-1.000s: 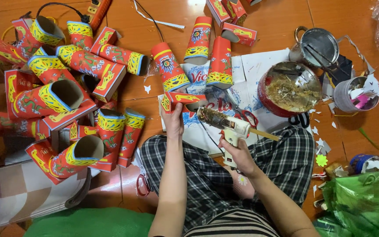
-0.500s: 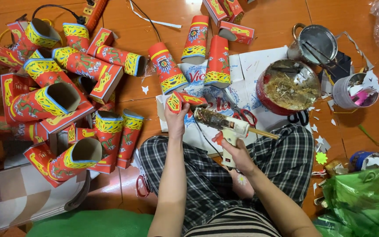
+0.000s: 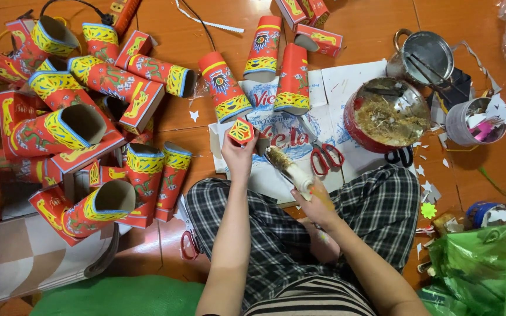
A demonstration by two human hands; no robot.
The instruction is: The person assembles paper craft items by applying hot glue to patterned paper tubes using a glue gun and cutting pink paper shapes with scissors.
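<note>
Glue brush (image 3: 288, 168) | right hand (image 3: 317, 205) clamps handle, bristles up-left (diagonal) | left hand (image 3: 238, 155) pinches red-yellow paper piece (image 3: 242, 131)

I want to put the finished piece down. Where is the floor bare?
Bare floor lies along the top, between the red boxes and the metal pot. A smaller patch sits between the paper sheet and the tube pile. The pile at left and the scraps by the plastic cup are crowded.
</note>
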